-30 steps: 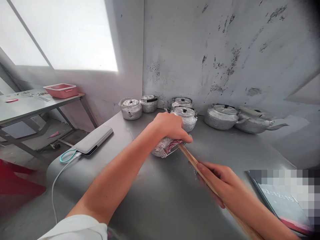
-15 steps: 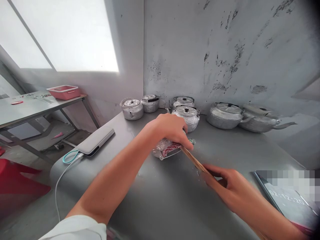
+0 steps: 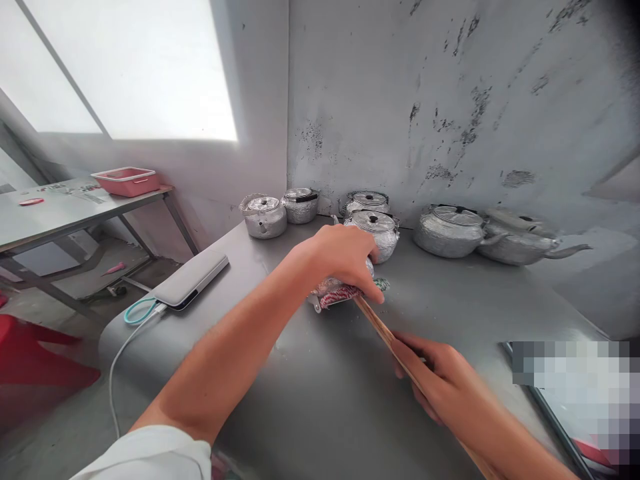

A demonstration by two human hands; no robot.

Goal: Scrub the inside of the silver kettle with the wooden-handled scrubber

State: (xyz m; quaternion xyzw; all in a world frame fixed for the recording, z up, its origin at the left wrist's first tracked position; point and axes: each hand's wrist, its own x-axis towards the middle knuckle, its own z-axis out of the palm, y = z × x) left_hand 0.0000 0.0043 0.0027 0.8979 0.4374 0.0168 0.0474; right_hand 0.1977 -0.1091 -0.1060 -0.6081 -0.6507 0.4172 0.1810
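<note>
My left hand (image 3: 345, 257) is curled over a small silvery kettle (image 3: 327, 287), gripping it from above and hiding most of it. Red-and-white yarn (image 3: 340, 295) is wound along the kettle's near side, and a green-and-white piece shows by my thumb. In my right hand (image 3: 435, 373) is a thin wooden stick (image 3: 376, 323), its far end touching or close against the yarn. Just behind my left hand stands another foil-like kettle (image 3: 383, 239) with a black lid knob.
More silvery kettles, including a small one (image 3: 265, 219) and a wide one (image 3: 445, 233), line the table's back. A power bank (image 3: 187, 283) with a cable lies left; a partly blurred phone (image 3: 545, 407) is right. Beyond are a pink basket (image 3: 127, 183) and red stool (image 3: 40, 353).
My right hand and the stick have shifted slightly left and down. The stick's far end has moved left along the yarn. My left hand stays over the kettle, which has turned slightly.
</note>
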